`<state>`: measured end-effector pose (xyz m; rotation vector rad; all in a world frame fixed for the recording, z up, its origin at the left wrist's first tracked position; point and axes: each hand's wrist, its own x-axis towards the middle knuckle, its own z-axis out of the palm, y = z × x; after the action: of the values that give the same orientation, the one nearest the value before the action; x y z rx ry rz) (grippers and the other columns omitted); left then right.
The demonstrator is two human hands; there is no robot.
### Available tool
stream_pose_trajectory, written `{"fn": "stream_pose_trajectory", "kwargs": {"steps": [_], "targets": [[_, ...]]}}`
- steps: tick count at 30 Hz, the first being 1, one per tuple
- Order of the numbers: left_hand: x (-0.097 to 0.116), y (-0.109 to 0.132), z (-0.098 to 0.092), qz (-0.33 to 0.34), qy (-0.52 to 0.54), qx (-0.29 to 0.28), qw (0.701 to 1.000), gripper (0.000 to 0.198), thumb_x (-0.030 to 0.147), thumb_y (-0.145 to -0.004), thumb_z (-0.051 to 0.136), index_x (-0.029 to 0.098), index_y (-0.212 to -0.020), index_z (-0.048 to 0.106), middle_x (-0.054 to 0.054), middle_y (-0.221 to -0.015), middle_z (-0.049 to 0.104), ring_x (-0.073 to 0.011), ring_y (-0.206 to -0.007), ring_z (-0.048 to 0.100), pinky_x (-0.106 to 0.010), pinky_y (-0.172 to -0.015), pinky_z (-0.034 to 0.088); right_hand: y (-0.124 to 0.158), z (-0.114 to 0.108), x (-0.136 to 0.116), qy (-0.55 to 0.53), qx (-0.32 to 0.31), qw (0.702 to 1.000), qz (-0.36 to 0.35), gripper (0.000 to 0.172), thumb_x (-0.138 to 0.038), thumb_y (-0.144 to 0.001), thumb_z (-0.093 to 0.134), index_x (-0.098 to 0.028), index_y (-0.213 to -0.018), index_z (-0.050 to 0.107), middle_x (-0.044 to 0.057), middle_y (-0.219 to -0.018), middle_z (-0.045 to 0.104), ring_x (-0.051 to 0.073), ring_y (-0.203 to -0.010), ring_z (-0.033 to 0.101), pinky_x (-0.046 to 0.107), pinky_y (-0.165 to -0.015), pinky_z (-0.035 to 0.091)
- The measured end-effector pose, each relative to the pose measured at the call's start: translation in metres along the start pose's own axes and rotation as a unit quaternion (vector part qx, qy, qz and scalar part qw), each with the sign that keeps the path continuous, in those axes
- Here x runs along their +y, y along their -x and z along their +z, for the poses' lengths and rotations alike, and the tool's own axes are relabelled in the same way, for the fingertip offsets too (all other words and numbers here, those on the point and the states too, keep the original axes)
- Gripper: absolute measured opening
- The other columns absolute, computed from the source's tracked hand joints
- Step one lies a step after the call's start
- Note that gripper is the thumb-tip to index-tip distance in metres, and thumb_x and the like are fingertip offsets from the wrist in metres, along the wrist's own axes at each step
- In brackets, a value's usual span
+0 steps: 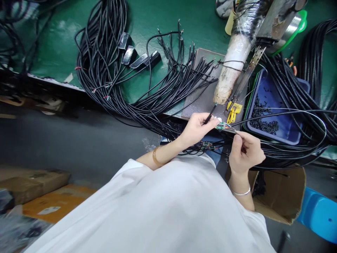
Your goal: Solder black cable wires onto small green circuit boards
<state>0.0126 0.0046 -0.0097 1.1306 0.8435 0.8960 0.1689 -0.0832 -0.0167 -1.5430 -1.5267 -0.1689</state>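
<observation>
My left hand (196, 129) is closed in a pinch on a short black cable (210, 113) whose stripped coloured wires meet a small green circuit board (223, 126). My right hand (246, 151) is closed too, its fingertips gripping the other end of that board, where a thin wire leads off to the right. Both hands hover at the bench edge, just below a wrapped soldering tool (233, 66) and a yellow clip (233, 110). More little boards with wires (207, 146) lie in my lap under the hands.
A large bundle of black cables (110, 63) spreads over the green bench (168, 21). A blue tray (273, 109) of small black parts sits at right under more cables. A cardboard box (284, 189) and a blue stool (319, 214) stand lower right; boxes lie on the floor at left.
</observation>
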Motion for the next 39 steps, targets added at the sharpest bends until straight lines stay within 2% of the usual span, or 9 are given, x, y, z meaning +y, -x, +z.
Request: {"fn": "stream_pose_trajectory", "kwargs": {"steps": [5,8,11,14,21,27,32,37,39], "targets": [[0.002,-0.001,0.000,0.005,0.022,-0.006,1.000,0.048,0.048,-0.086,0.071,0.017,-0.060,0.045,0.006,-0.058,0.036,-0.0065,-0.057,0.028,-0.025,-0.055,0.025,0.001,0.001,-0.002,-0.041,0.003,0.998,0.051,0.012,-0.023,-0.091,0.069,-0.021,-0.103,0.068,-0.006,-0.069,0.065,0.005,-0.044,0.050,0.019,-0.045,0.039],[0.003,-0.001,0.001,0.002,0.037,-0.011,0.999,0.048,0.049,-0.084,0.074,0.016,-0.060,0.048,0.007,-0.056,0.037,-0.0062,-0.055,0.030,-0.024,-0.055,0.027,0.000,0.001,-0.004,-0.064,0.014,0.996,0.063,0.008,-0.021,-0.090,0.070,-0.020,-0.095,0.065,-0.006,-0.068,0.063,0.006,-0.048,0.056,0.018,-0.045,0.041],[0.005,0.000,0.001,0.000,0.051,-0.014,0.999,0.048,0.048,-0.085,0.073,0.016,-0.059,0.048,0.007,-0.054,0.038,-0.0061,-0.055,0.032,-0.023,-0.055,0.029,-0.006,0.001,-0.008,-0.056,-0.019,0.998,0.004,0.010,-0.016,-0.088,0.071,-0.021,-0.093,0.064,-0.001,-0.086,0.074,0.011,-0.073,0.072,0.021,-0.063,0.056],[0.006,0.000,0.000,0.005,0.056,-0.018,0.998,0.048,0.048,-0.084,0.074,0.015,-0.059,0.051,0.007,-0.055,0.040,-0.0058,-0.055,0.032,-0.023,-0.055,0.031,-0.011,0.003,-0.013,-0.032,-0.076,0.994,-0.073,0.018,-0.011,-0.086,0.072,-0.021,-0.100,0.065,0.005,-0.112,0.076,0.017,-0.101,0.075,0.027,-0.085,0.061],[0.007,0.000,0.001,-0.007,0.066,-0.031,0.997,0.049,0.052,-0.084,0.073,0.016,-0.060,0.051,0.007,-0.054,0.039,-0.0065,-0.056,0.034,-0.022,-0.056,0.033,-0.007,0.009,-0.016,-0.026,-0.081,0.993,-0.077,0.022,-0.008,-0.087,0.071,-0.020,-0.104,0.064,0.007,-0.119,0.075,0.018,-0.107,0.074,0.028,-0.090,0.062],[0.005,0.004,-0.004,0.051,-0.013,-0.009,0.999,0.040,0.047,-0.093,0.062,0.016,-0.069,0.054,0.003,-0.065,0.047,-0.0088,-0.063,0.040,-0.023,-0.061,0.035,0.001,0.006,-0.019,-0.073,-0.043,0.996,-0.030,0.018,-0.010,-0.087,0.071,-0.020,-0.101,0.065,0.005,-0.109,0.077,0.019,-0.101,0.076,0.030,-0.084,0.063],[0.015,0.008,-0.014,0.085,-0.121,-0.044,0.988,0.037,0.040,-0.096,0.056,0.016,-0.068,0.052,0.003,-0.062,0.041,-0.0087,-0.058,0.033,-0.025,-0.054,0.027,0.007,-0.010,-0.011,-0.029,0.018,0.999,-0.016,0.010,-0.022,-0.094,0.065,-0.023,-0.103,0.068,-0.003,-0.075,0.072,0.010,-0.053,0.065,0.022,-0.052,0.053],[0.018,0.007,-0.012,0.083,-0.134,-0.049,0.986,0.035,0.036,-0.095,0.056,0.016,-0.067,0.051,0.003,-0.063,0.040,-0.0087,-0.059,0.032,-0.025,-0.054,0.027,-0.008,-0.015,-0.015,0.070,-0.066,0.994,-0.051,0.015,-0.029,-0.089,0.074,-0.027,-0.104,0.073,-0.008,-0.054,0.054,0.006,-0.042,0.045,0.021,-0.051,0.044],[0.017,0.005,-0.011,0.078,-0.129,-0.051,0.987,0.035,0.036,-0.094,0.057,0.016,-0.067,0.051,0.004,-0.063,0.039,-0.0085,-0.059,0.032,-0.024,-0.054,0.027,-0.013,-0.012,-0.016,0.077,-0.098,0.991,-0.058,0.016,-0.028,-0.091,0.072,-0.027,-0.108,0.073,-0.007,-0.055,0.054,0.007,-0.044,0.046,0.022,-0.053,0.041]]}}
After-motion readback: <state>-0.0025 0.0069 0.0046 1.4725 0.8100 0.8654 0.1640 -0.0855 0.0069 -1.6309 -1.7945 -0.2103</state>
